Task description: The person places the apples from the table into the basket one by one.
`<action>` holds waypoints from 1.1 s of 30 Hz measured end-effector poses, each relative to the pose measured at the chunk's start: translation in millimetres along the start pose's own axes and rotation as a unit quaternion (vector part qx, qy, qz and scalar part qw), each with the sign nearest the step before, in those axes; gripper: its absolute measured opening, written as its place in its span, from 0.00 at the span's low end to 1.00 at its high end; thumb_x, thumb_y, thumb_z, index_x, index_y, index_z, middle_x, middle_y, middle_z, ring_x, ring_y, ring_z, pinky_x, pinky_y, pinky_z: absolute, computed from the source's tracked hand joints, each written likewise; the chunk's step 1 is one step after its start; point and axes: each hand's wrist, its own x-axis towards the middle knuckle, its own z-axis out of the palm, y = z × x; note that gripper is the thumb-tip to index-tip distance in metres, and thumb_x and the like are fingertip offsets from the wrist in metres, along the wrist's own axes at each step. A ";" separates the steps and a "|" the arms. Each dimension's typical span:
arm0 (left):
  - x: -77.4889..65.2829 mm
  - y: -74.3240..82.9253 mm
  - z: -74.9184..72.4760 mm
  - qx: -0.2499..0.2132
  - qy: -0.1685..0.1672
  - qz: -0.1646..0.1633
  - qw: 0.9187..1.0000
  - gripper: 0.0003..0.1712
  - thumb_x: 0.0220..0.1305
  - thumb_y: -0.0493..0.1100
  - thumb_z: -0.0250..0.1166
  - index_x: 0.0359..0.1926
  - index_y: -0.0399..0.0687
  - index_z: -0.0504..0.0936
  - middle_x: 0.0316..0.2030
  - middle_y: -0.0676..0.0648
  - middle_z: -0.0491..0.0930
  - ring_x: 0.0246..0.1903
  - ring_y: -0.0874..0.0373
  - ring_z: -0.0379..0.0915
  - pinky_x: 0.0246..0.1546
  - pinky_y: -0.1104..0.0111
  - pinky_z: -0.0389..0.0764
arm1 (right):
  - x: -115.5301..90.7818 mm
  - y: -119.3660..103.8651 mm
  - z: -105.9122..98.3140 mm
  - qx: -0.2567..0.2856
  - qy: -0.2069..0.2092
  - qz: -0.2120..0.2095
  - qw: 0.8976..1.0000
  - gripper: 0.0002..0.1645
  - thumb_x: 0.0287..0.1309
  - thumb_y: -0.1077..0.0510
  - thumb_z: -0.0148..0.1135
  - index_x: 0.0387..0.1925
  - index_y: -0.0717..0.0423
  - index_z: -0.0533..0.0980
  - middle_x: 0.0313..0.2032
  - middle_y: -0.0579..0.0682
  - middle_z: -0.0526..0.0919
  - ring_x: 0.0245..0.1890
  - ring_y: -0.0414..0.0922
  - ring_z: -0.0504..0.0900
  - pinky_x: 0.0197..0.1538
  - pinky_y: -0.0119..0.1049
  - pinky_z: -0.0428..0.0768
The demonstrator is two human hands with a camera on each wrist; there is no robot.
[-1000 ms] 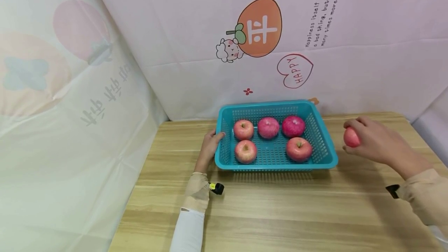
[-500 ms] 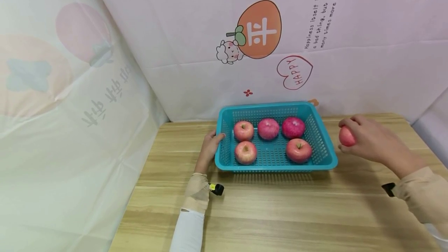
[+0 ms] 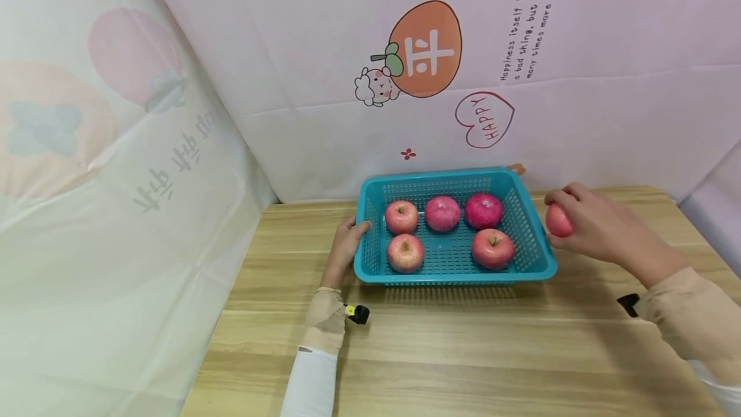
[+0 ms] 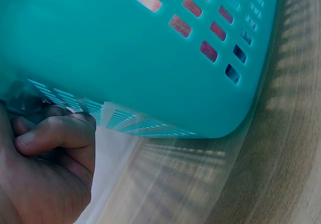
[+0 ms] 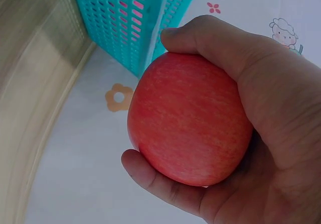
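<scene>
A red apple (image 3: 558,221) is gripped in my right hand (image 3: 599,227), just off the right rim of the teal basket (image 3: 457,278). The right wrist view shows the apple (image 5: 190,121) large, with thumb and fingers curved round its sides. My left hand (image 3: 345,242) holds the basket's left rim; in the left wrist view its fingers (image 4: 55,133) are curled at the edge, and part of that grip is hidden. Inside the basket sit several apples: two pale red ones at left, a pink one (image 3: 442,213) and a deep magenta one (image 3: 484,210) behind, a red one (image 3: 493,249) front right.
The basket stands near the back edge of a wooden table (image 3: 463,352). Behind it hangs a white printed cloth (image 3: 312,140). Another pale cloth (image 3: 116,262) covers the left side. Small black cameras are strapped at both wrists.
My right hand has moved left with its apple, from well right of the basket to close by its right rim. The left hand keeps its place on the left rim.
</scene>
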 end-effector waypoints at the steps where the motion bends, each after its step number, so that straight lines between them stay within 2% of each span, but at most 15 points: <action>1: -0.1 0.1 -0.1 -0.001 0.000 -0.001 1.000 0.29 0.72 0.48 0.60 0.68 0.39 0.81 0.57 0.31 0.85 0.49 0.42 0.87 0.47 0.57 0.90 | 1.0 -1.9 -0.4 -0.001 0.000 0.000 1.000 0.44 0.44 0.45 0.86 0.59 0.60 0.78 0.54 0.64 0.78 0.44 0.61 0.82 0.35 0.56 0.87; 12: -1.0 -0.2 -0.5 -0.007 -0.007 0.002 1.000 0.28 0.73 0.47 0.60 0.68 0.38 0.80 0.57 0.29 0.84 0.52 0.36 0.87 0.47 0.56 0.90 | 12.2 -14.0 -1.1 -0.010 -0.020 -0.004 1.000 0.44 0.46 0.47 0.84 0.63 0.59 0.77 0.57 0.65 0.77 0.49 0.63 0.81 0.38 0.58 0.88; 26: -0.5 0.1 -1.3 -0.003 -0.002 -0.002 1.000 0.28 0.72 0.48 0.60 0.67 0.38 0.81 0.57 0.30 0.85 0.52 0.36 0.86 0.48 0.56 0.89 | 26.6 -30.2 -3.0 -0.007 -0.021 -0.030 0.999 0.41 0.50 0.46 0.83 0.62 0.59 0.77 0.56 0.66 0.77 0.48 0.64 0.81 0.37 0.57 0.87; 33: -0.9 0.3 -1.8 -0.002 -0.005 0.000 1.000 0.28 0.73 0.48 0.60 0.66 0.36 0.81 0.57 0.29 0.84 0.51 0.37 0.86 0.48 0.56 0.90 | 34.4 -41.3 -3.0 -0.005 -0.017 -0.037 0.999 0.37 0.51 0.47 0.81 0.60 0.55 0.78 0.57 0.63 0.78 0.48 0.63 0.80 0.36 0.56 0.87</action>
